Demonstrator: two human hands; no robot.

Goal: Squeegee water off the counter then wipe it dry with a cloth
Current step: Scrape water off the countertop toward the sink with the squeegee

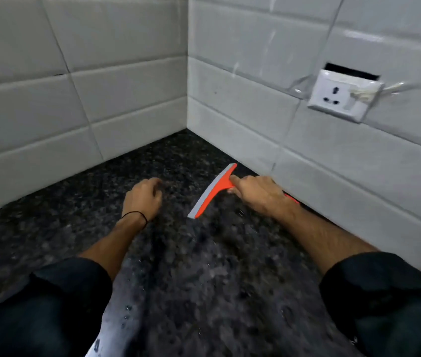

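Grips the handle of the orange squeegee (pixel 213 190) in the right hand (pixel 258 194), fingers curled round it, index finger stretched forward onto the neck behind the blade. Sets the grey blade edge on the dark speckled counter (pixel 204 274), slantwise, its far end just beside the foot of the right-hand tiled wall (pixel 243 99) and near the corner. Holds the left hand (pixel 143 199) low over the counter to the left of the blade, apart from it, fingers loosely curled around nothing; cannot tell whether it touches the stone. Wears a thin black band (pixel 137 216) at that wrist and dark sleeves on both arms. Sits, by the look of things, in the squeegee stage, likely at the start of a stroke out of the corner. Shows beads of water (pixel 127 307) and a pale wet sheen on the near counter, so leaves plenty to pull off. Shows no cloth anywhere in view; leaves the drying wipe wholly undone. Has a white socket (pixel 343 95) on the right wall, well above the work.
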